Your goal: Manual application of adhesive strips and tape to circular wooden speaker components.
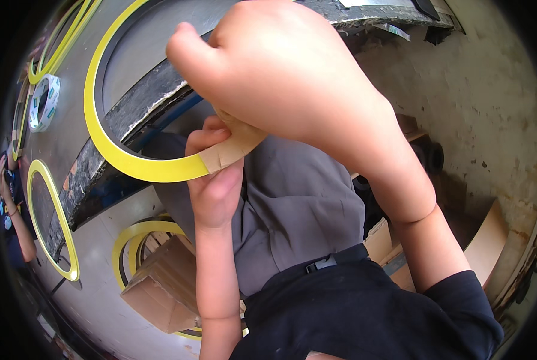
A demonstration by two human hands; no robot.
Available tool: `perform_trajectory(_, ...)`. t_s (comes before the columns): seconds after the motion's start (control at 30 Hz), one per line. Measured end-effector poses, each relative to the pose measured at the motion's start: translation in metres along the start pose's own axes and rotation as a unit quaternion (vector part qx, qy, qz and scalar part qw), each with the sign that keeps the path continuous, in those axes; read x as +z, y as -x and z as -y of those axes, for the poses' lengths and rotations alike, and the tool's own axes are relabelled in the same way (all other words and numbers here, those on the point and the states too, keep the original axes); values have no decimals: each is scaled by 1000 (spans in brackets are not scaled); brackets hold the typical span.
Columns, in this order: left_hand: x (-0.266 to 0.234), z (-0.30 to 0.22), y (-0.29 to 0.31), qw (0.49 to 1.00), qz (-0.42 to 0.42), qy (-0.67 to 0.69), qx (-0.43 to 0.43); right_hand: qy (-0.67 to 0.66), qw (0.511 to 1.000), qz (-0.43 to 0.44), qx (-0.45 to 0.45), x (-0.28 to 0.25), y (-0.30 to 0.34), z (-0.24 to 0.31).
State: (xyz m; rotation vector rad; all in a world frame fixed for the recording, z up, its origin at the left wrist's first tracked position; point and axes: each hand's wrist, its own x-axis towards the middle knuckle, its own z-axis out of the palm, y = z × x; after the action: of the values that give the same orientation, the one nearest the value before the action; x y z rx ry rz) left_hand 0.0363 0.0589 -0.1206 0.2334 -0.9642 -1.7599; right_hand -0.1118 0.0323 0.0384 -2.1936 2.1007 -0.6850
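A large flat yellow ring [154, 170] with a dark inner edge is held up in front of me, its far side over the workbench. Brown paper tape [232, 151] covers its near right part. My left hand [215, 189] is closed round the ring from below, at the end of the brown stretch. Above it my right hand [274, 72] is curled with its back toward me, over the other end of the brown tape. Its fingertips are hidden; a strip of the tape shows under the palm, so it appears to grip that.
A roll of white tape [44, 103] lies on the workbench [154, 36]. One more yellow ring [52, 219] leans at the bench's left edge. Below, by my left forearm, stands a cardboard box [163, 285] with several rings. A person's arm [17, 222] shows at the far left.
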Motion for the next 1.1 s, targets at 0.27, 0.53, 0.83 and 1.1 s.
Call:
perform_trajectory(0.27,-11,6,-30,915,60,362,-169,14,997,-62,48,27,-10,7)
perform_trajectory(0.53,-18,19,-30,880,15,433,-195,-49,987,-151,30,42,-10,-4)
perform_trajectory(0.83,-1,37,-26,896,2,408,-178,-213,936,-259,-102,26,89,-54)
perform_trajectory(1.1,-15,47,29,952,-20,253,-174,-247,948,-201,-24,81,122,-34)
